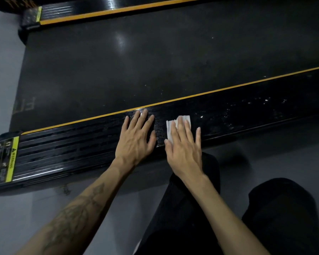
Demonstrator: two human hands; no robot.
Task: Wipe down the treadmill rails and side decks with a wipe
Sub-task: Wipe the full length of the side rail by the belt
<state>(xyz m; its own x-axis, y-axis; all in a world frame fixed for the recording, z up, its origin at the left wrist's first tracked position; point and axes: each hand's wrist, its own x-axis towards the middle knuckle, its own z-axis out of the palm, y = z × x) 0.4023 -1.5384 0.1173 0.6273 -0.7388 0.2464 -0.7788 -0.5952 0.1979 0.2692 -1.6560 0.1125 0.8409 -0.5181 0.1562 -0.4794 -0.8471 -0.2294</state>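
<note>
1. Treadmill belt (155, 57): dark, runs between the two side decks. Not part of the wipe job.
2. Near side deck (72, 146): ribbed black strip with an orange stripe along its belt edge. Both hands are on it about mid-length. White specks and smears show on the stretch toward its right end; the left stretch looks cleaner.
3. Far side deck (118, 8): at the top edge of view, no hand near it. Judged not yet in work.
4. Left hand (136, 137): flat, fingers spread, palm down on the near deck, holding nothing. Looks like a brace.
5. Right hand (182, 146): fingers straight, pressing the wipe flat against the deck just right of the left hand.
6. Wipe (170, 129): white, folded, pinned under the right fingers near the deck's outer edge.
7. Step in hand: wiping the near deck. Next move likely calls for sliding the wipe right through the specks, keeping pressure across the ribs.
</note>
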